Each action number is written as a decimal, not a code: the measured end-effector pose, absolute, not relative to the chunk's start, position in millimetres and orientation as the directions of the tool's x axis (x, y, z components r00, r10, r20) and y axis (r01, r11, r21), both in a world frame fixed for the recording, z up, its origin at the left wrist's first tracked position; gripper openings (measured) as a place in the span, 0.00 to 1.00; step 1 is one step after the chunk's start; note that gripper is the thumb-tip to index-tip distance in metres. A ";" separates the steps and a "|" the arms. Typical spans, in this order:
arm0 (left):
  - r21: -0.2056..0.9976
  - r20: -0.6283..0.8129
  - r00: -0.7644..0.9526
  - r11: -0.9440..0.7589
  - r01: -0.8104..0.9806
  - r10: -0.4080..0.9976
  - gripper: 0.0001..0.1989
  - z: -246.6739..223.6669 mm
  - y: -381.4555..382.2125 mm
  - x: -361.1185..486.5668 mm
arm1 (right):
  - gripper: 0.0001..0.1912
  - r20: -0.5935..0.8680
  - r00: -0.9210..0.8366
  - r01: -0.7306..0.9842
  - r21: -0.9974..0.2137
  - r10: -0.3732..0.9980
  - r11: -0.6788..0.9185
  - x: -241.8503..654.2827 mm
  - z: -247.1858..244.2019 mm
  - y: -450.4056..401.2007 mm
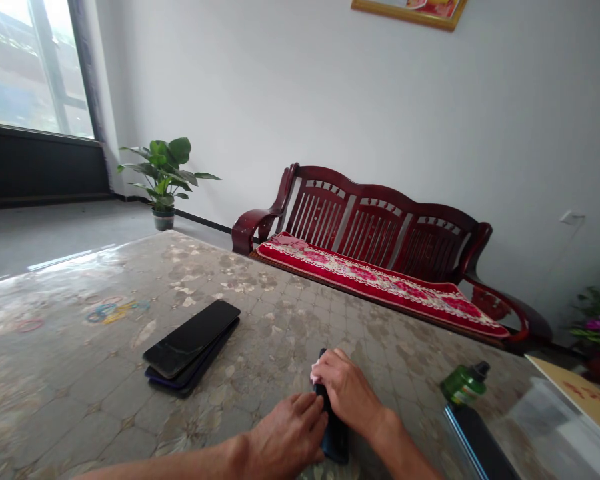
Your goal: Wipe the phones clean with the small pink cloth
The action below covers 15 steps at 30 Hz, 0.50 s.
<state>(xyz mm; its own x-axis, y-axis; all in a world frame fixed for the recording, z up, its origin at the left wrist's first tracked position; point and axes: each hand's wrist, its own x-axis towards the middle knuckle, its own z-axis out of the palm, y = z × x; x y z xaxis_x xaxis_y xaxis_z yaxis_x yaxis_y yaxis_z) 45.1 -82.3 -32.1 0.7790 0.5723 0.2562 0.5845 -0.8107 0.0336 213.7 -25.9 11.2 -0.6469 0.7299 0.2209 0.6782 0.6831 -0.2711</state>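
Note:
A dark smartphone [336,445] lies on the patterned table cover in front of me, largely hidden by my hands. My left hand [291,430] grips its left side with the fingers bent over the edge. Above it, my right hand [349,390] is closed around a small pale pink cloth [315,371] and presses it on the phone's upper part. Most of the cloth is hidden under the fingers. To the left, one black smartphone [193,339] rests askew on top of another dark phone [189,387].
On the right stand a green bottle [463,385] with a black cap, another phone [483,443] and a clear plastic box [555,427]. Rubber bands [111,312] lie at the left on the table [260,313]. A wooden bench [375,233] stands beyond it, with a potted plant [165,175].

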 end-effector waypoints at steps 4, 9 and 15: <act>0.015 0.286 0.776 -0.812 0.584 0.563 0.17 -41.6 -81.1 48.4 | 0.14 0.186 -0.693 0.629 -0.318 0.697 0.710 219.4 12.7 -36.7; 0.027 0.252 0.762 -0.792 0.610 0.596 0.16 -44.4 -83.2 47.9 | 0.15 0.283 -0.521 0.730 -0.342 0.806 0.592 224.1 3.6 -27.0; 0.048 0.253 0.760 -0.792 0.609 0.599 0.13 -46.2 -82.3 49.6 | 0.15 0.212 -0.570 0.701 -0.378 0.794 0.604 228.0 7.8 -50.9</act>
<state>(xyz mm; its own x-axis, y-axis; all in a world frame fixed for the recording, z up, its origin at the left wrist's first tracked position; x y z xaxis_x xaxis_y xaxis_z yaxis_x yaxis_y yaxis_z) 49.6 -82.3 -46.2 0.7596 0.5990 0.2535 0.6086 -0.7920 0.0480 228.0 -50.9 7.8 -0.5696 0.7940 0.2123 0.7014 0.6043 -0.3780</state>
